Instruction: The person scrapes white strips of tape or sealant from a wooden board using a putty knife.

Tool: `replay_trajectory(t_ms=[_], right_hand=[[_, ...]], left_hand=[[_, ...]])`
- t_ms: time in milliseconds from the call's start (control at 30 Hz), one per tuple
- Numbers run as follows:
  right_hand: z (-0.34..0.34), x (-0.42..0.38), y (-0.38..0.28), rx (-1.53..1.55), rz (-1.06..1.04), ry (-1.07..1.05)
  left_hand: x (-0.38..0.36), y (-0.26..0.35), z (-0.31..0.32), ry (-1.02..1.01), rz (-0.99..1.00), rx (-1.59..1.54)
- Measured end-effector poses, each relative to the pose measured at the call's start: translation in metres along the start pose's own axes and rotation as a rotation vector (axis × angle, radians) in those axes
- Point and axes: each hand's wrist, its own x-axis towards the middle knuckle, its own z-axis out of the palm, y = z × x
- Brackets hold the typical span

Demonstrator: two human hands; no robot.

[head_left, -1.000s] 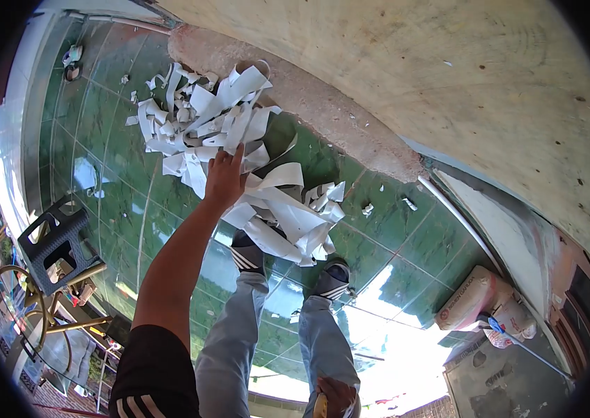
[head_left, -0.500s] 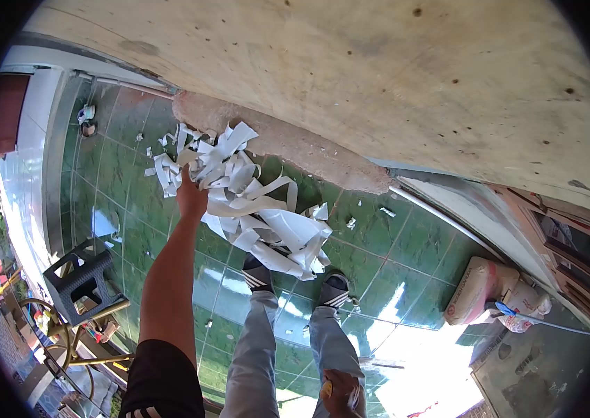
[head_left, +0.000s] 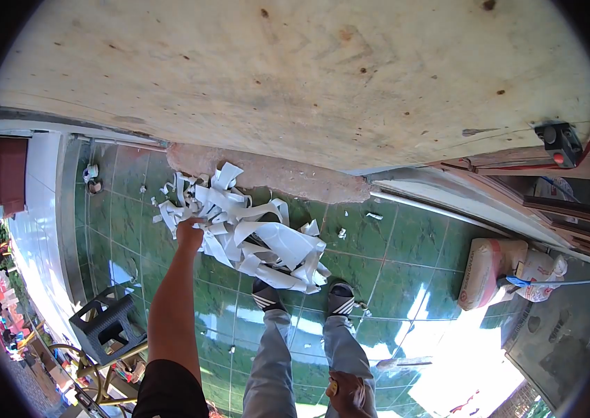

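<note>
A heap of white curled strips [head_left: 274, 240] lies on the green tiled floor in front of my feet. My left hand [head_left: 190, 235] reaches down at the left side of the heap; its fingers are closed at the strips, and what they grip is hard to make out. Near my right knee, my right hand [head_left: 348, 391] is closed around something small and yellowish that I cannot identify.
A wooden panel [head_left: 295, 83] spans the top. At the left stand a dark plastic stool [head_left: 108, 326] and a brass-coloured metal frame. Sacks [head_left: 491, 272] lie at the right, beside a blue-ended rod. A black device [head_left: 559, 145] hangs upper right.
The view has tilted up, showing more of the wooden panel and the black device. My left hand stays at the heap's left side, and some strips at the heap's middle have shifted.
</note>
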Motion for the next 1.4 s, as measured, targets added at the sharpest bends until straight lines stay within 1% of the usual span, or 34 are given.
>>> replay_trajectory(t_ms=[33, 100, 133, 167, 267, 300, 400, 433, 467, 500, 533, 567, 600, 667, 767, 867, 967, 1067, 1167, 1233, 1300, 1400], right_hand=[[0.0, 0.0, -0.001, 0.011, 0.011, 0.014], [0.0, 0.0, -0.003, 0.036, 0.036, 0.042], [0.002, -0.001, -0.003, 0.037, 0.037, 0.054], [0.004, -0.001, -0.002, 0.036, 0.036, 0.067], [0.013, -0.002, 0.001, 0.059, 0.036, 0.11], [0.013, -0.003, -0.001, 0.067, 0.052, 0.107], [0.009, 0.0, -0.006, 0.087, 0.077, 0.087], [0.008, 0.0, -0.008, 0.092, 0.082, 0.079], [0.009, 0.0, -0.006, 0.1, 0.074, 0.094], [0.011, -0.001, -0.004, 0.109, 0.065, 0.105], [0.013, -0.002, -0.004, 0.119, 0.054, 0.117], [0.014, -0.003, -0.004, 0.117, 0.058, 0.107], [0.015, -0.003, -0.004, 0.113, 0.06, 0.1], [0.015, -0.003, -0.005, 0.112, 0.068, 0.084], [0.012, 0.001, -0.01, 0.115, 0.072, 0.082], [0.012, -0.001, -0.007, 0.089, 0.026, 0.105], [0.017, -0.004, 0.002, 0.046, -0.026, 0.125], [0.011, -0.001, -0.004, 0.052, -0.012, 0.11], [0.012, -0.003, -0.001, 0.047, 0.003, 0.089], [0.01, -0.002, -0.003, 0.048, -0.004, 0.099], [0.008, -0.002, -0.004, 0.043, 0.001, 0.09], [0.009, -0.002, -0.002, 0.092, 0.027, 0.142]], left_hand=[[0.003, 0.0, 0.0, -0.058, -0.154, -0.106], [0.009, -0.018, 0.009, -0.037, -0.18, -0.165], [0.007, -0.017, 0.006, -0.026, -0.194, -0.194], [0.005, -0.015, 0.004, -0.013, -0.201, -0.158], [-0.006, 0.007, -0.006, 0.04, -0.185, -0.146], [-0.004, 0.008, -0.006, 0.027, -0.213, -0.092], [0.001, 0.01, -0.003, -0.029, -0.251, -0.127], [-0.009, 0.031, -0.009, -0.007, -0.146, -0.037], [0.002, 0.009, 0.001, -0.051, -0.043, -0.158], [0.005, 0.007, 0.009, -0.028, -0.043, -0.222], [-0.013, 0.043, 0.0, 0.013, -0.055, -0.242], [-0.002, 0.022, 0.016, 0.16, 0.09, -0.24], [-0.013, 0.046, 0.003, 0.034, -0.011, -0.33], [0.006, 0.033, 0.008, -0.045, -0.242, -0.414], [-0.008, 0.065, -0.006, -0.115, -0.387, -0.69], [-0.006, 0.061, -0.003, -0.126, -0.341, -0.705], [-0.007, 0.057, -0.002, -0.025, -0.386, -0.722], [0.0, 0.04, 0.0, -0.006, -0.4, -0.644], [0.012, 0.026, -0.002, -0.055, -0.483, -0.64], [0.001, 0.029, 0.005, 0.209, -0.152, -0.404], [-0.013, 0.048, -0.002, 0.38, -0.055, -0.164], [0.004, 0.02, -0.007, 0.169, -0.222, -0.288]])
